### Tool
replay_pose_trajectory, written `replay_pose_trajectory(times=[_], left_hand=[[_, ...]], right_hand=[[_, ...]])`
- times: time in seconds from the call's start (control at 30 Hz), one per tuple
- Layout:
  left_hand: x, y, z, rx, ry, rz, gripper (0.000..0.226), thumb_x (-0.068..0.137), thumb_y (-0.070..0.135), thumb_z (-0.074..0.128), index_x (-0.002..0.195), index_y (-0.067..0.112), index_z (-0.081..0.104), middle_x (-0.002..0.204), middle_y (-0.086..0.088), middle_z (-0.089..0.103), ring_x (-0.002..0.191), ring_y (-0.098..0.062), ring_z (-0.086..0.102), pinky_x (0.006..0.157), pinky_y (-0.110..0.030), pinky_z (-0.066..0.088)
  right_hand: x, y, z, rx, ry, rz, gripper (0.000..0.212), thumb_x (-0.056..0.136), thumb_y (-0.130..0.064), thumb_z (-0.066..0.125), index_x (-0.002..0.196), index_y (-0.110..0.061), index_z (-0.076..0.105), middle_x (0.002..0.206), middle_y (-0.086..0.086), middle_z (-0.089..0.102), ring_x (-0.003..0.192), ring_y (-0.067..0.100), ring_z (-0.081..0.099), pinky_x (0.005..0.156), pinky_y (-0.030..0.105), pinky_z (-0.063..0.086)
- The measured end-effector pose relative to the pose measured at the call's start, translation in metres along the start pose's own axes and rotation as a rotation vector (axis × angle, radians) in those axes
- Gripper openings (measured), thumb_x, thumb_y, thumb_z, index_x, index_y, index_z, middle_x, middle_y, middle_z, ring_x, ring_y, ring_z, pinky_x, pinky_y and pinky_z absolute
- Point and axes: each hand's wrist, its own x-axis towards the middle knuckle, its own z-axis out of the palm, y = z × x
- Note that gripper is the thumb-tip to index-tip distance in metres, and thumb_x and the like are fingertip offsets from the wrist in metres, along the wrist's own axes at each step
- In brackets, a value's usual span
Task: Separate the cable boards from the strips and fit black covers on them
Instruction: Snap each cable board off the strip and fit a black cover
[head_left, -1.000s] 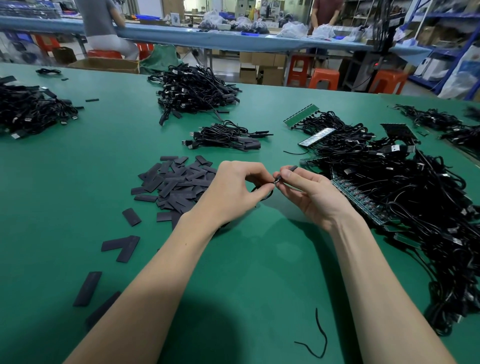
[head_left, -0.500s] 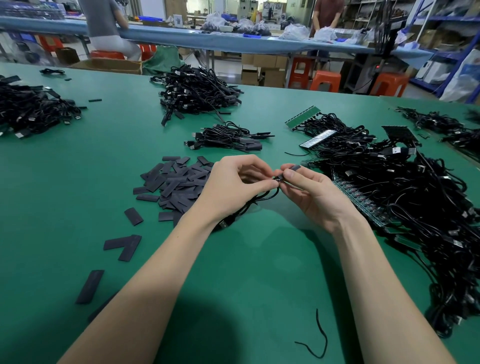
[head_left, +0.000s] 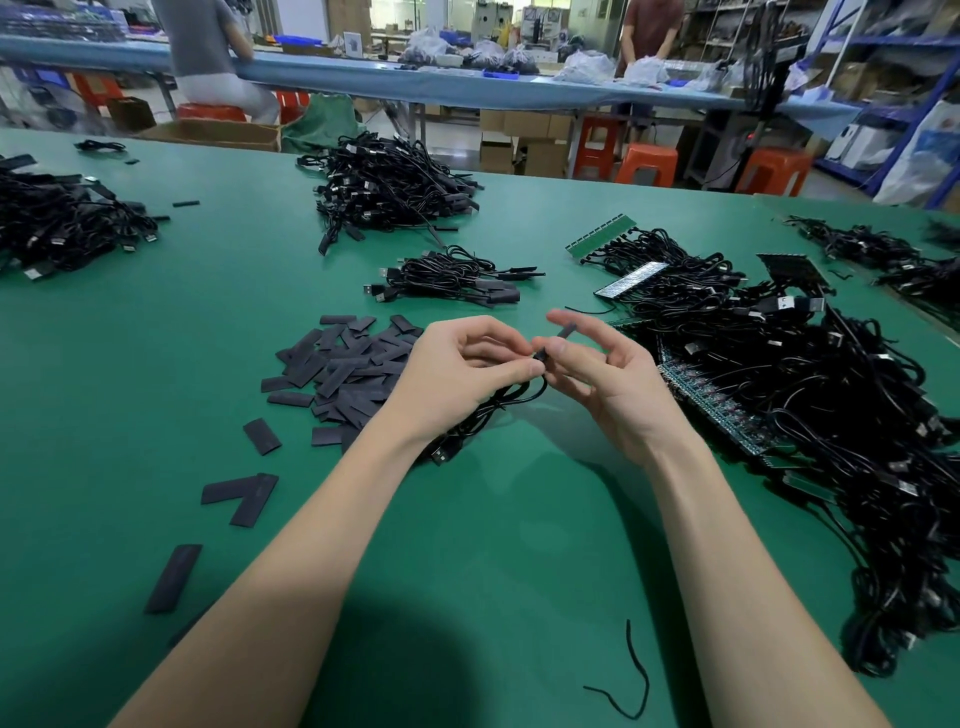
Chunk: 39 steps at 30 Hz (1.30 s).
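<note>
Fingertips (head_left: 535, 368) of the left hand (head_left: 457, 374) pinch a thin black cable (head_left: 511, 397) at its board end, while a flat black cover sleeve (head_left: 566, 330) is gripped by the right hand (head_left: 613, 379), apparently so it can be slid on. Loose black covers (head_left: 343, 364) are heaped left on the green desk (head_left: 208, 322), green board strips with cables (head_left: 727, 415) right, both near.

Green table (head_left: 156, 364): black cover pile (head_left: 343, 364) left-centre, cable heaps (head_left: 810, 415) right, stray cord (head_left: 636, 670) near edge.

Left hand (head_left: 457, 374) and right hand (head_left: 608, 384) pinching, fingertips together
</note>
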Motion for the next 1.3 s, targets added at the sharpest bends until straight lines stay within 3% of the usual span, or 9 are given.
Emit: replay_pose_trajectory(times=[0.23,0.43,0.57,0.7,0.8,0.93,1.1,1.3], left_hand=[[0.001,-0.001,0.001,-0.080,0.047,-0.041,0.016,0.076,0.011,0.086,0.084,0.015,0.074,0.080,-0.006,0.078,0.077,-0.014,0.072,0.082,-0.026,0.055],[0.001,-0.002,-0.003,-0.082,0.040,-0.094,0.015,0.075,0.016,0.087,0.083,0.018,0.074,0.083,-0.006,0.078,0.080,-0.011,0.073,0.086,-0.018,0.054],[0.000,0.000,-0.004,-0.153,0.002,-0.166,0.014,0.077,0.016,0.086,0.085,0.018,0.074,0.090,-0.009,0.079,0.081,-0.012,0.072,0.078,-0.016,0.054],[-0.001,0.003,-0.005,-0.222,-0.058,-0.195,0.013,0.080,0.012,0.083,0.089,0.015,0.075,0.094,-0.012,0.078,0.084,-0.017,0.074,0.078,-0.020,0.056],[-0.001,0.005,-0.007,-0.173,-0.069,-0.180,0.013,0.080,0.012,0.083,0.090,0.012,0.074,0.091,-0.010,0.078,0.084,-0.016,0.075,0.083,-0.021,0.056],[-0.002,0.005,-0.007,-0.082,-0.050,-0.141,0.014,0.078,0.016,0.085,0.087,0.012,0.075,0.084,-0.007,0.079,0.077,-0.011,0.073,0.078,-0.017,0.055],[-0.003,0.001,-0.006,0.020,-0.007,-0.067,0.013,0.078,0.025,0.086,0.083,0.018,0.077,0.083,-0.004,0.079,0.086,-0.017,0.076,0.089,-0.026,0.057],[0.000,-0.002,-0.005,0.047,0.021,-0.028,0.011,0.077,0.027,0.087,0.080,0.023,0.078,0.079,-0.001,0.078,0.081,-0.015,0.076,0.081,-0.019,0.057]], right_hand=[[0.000,0.003,0.015,0.034,0.108,-0.136,0.031,0.067,-0.026,0.085,0.097,-0.021,0.081,0.093,0.013,0.077,0.082,0.020,0.072,0.078,0.027,0.058],[0.000,0.006,0.017,0.049,0.117,-0.116,0.026,0.071,-0.024,0.082,0.096,-0.018,0.081,0.096,0.014,0.077,0.081,0.020,0.071,0.078,0.027,0.058],[0.002,0.010,0.019,0.038,0.147,-0.117,0.025,0.074,-0.023,0.081,0.098,-0.018,0.080,0.097,0.014,0.077,0.079,0.019,0.070,0.078,0.028,0.058],[0.005,0.009,0.015,0.124,0.155,-0.052,0.025,0.077,-0.018,0.079,0.102,-0.017,0.076,0.097,0.014,0.077,0.076,0.015,0.071,0.072,0.020,0.056],[0.006,0.011,0.012,0.123,0.142,-0.012,0.024,0.082,-0.014,0.076,0.106,-0.011,0.074,0.096,0.013,0.077,0.077,0.014,0.071,0.073,0.020,0.056],[0.008,0.013,0.012,0.119,0.155,0.016,0.023,0.083,-0.013,0.076,0.105,-0.010,0.074,0.095,0.013,0.077,0.079,0.016,0.072,0.076,0.022,0.058],[0.009,0.015,0.012,0.151,0.152,0.031,0.027,0.082,-0.013,0.076,0.108,-0.006,0.073,0.094,0.014,0.077,0.081,0.018,0.073,0.076,0.024,0.058],[0.010,0.015,0.011,0.166,0.163,0.032,0.025,0.081,-0.011,0.076,0.105,-0.007,0.074,0.095,0.016,0.077,0.082,0.019,0.074,0.073,0.023,0.058]])
